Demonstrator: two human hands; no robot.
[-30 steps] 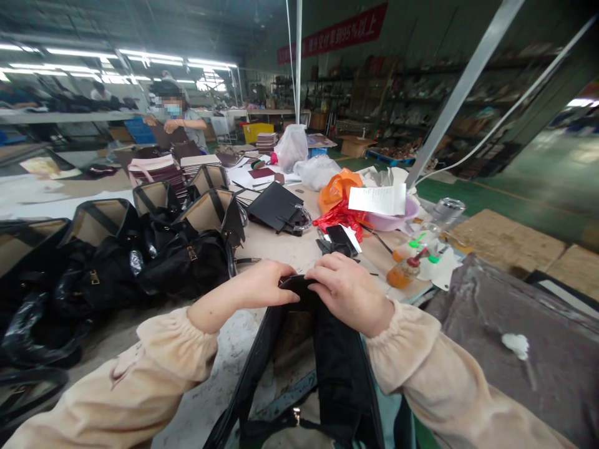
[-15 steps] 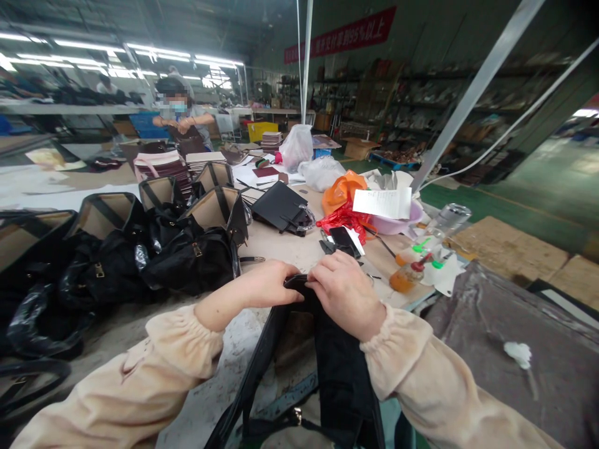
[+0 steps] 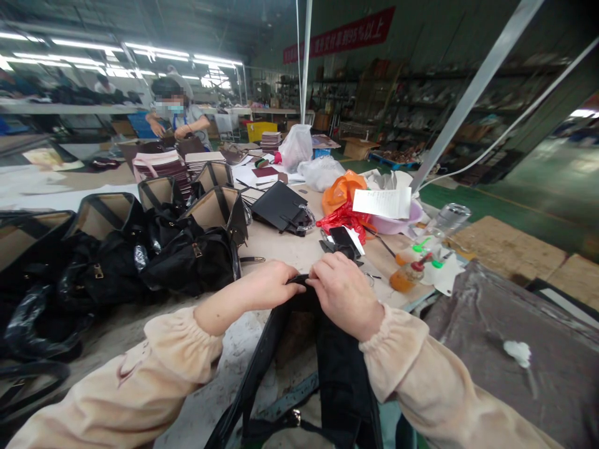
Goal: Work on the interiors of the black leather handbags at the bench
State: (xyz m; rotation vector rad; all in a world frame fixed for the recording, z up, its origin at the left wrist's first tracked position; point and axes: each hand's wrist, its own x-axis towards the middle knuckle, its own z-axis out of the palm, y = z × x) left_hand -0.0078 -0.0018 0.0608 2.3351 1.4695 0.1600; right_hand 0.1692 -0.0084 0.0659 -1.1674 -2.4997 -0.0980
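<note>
A black handbag (image 3: 337, 368) lies open toward me at the near edge of the worktable (image 3: 281, 246), its top rim pointing away. My left hand (image 3: 269, 285) is closed on the left part of that rim, fingers pinched over the edge. Pressed against it from the right, my right hand (image 3: 344, 292) is curled over the same rim. The two sets of knuckles nearly touch at the middle. Both arms wear beige sleeves with gathered cuffs. A metal ring (image 3: 294, 416) on the bag's strap shows low in view.
Black bags with tan linings (image 3: 187, 249) crowd the left of the table. Ahead lie a flat black bag (image 3: 279, 209), a phone (image 3: 341, 237), red and orange plastic bags (image 3: 344, 199), glue bottles (image 3: 407, 274) and a pink bowl (image 3: 397, 221). A masked person (image 3: 180, 121) works far back.
My two hands have drawn slightly closer together on the bag's rim, covering more of it. The far person has shifted their arms. My view has barely moved.
</note>
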